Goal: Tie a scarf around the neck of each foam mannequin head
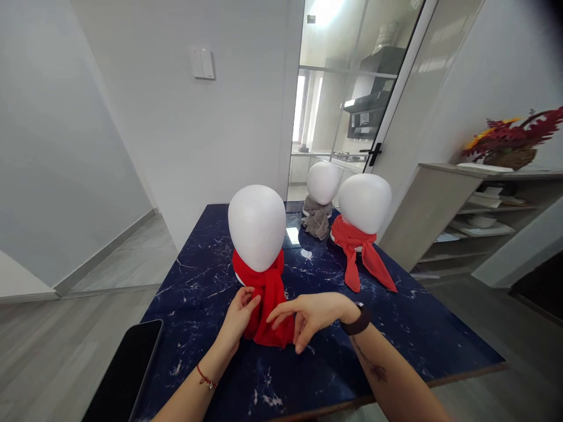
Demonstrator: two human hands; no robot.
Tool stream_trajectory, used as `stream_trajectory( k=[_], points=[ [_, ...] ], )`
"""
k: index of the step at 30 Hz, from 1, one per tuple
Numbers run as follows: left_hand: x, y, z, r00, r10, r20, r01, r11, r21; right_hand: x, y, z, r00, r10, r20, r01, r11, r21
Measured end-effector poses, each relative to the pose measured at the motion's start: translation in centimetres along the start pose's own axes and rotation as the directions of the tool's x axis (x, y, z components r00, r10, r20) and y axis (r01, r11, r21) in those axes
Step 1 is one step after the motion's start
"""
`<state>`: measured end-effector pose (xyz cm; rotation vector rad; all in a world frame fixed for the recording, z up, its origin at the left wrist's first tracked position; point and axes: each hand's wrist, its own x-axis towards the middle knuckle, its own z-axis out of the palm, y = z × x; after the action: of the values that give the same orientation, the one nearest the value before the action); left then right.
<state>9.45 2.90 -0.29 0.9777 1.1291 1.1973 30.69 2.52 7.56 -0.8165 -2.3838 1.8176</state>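
A white mannequin head (256, 225) stands near the middle of the table with a bright red scarf (269, 293) wrapped round its neck. The scarf's end hangs down in front onto the tabletop. My left hand (240, 316) is at the scarf's left edge, thumb and fingers closed on the fabric. Over the scarf's lower right side is my right hand (314, 316), fingers apart and pointing left, holding nothing. It wears a dark wristband (357, 321). Part of the scarf's lower end is hidden behind my right fingers.
Farther right, a second white head (366, 202) wears a coral-red scarf (357, 243) knotted in front. Behind it, another head (323, 183) has a grey scarf (316, 218). A black phone (125, 372) lies at the left edge of the dark blue marbled table (197, 275).
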Motion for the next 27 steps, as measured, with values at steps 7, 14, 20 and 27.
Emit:
stream_trajectory(
  k=[7, 14, 20, 27],
  points=[
    [0.8, -0.4, -1.2, 0.978, 0.127, -0.167, -0.092, 0.975, 0.202, -1.0, 1.8, -3.0, 0.659, -0.003, -0.752, 0.187, 0.969, 0.161],
    [0.3, 0.0, -0.3, 0.998, 0.013, -0.055, -0.011, 0.999, 0.035, 5.8, 5.1, -0.1, 0.553, -0.002, -0.833, 0.048, 0.998, 0.029],
    [0.4, -0.4, -0.4, 0.999, -0.028, -0.038, 0.028, 1.0, 0.011, 7.7, 6.0, 1.7, 0.639, -0.01, -0.769, -0.132, 0.984, -0.122],
    [0.4, 0.5, -1.0, 0.982, 0.042, -0.186, -0.023, 0.994, 0.105, 3.4, 5.5, -2.2, 0.84, 0.07, -0.538, -0.036, 0.997, 0.074]
  ],
)
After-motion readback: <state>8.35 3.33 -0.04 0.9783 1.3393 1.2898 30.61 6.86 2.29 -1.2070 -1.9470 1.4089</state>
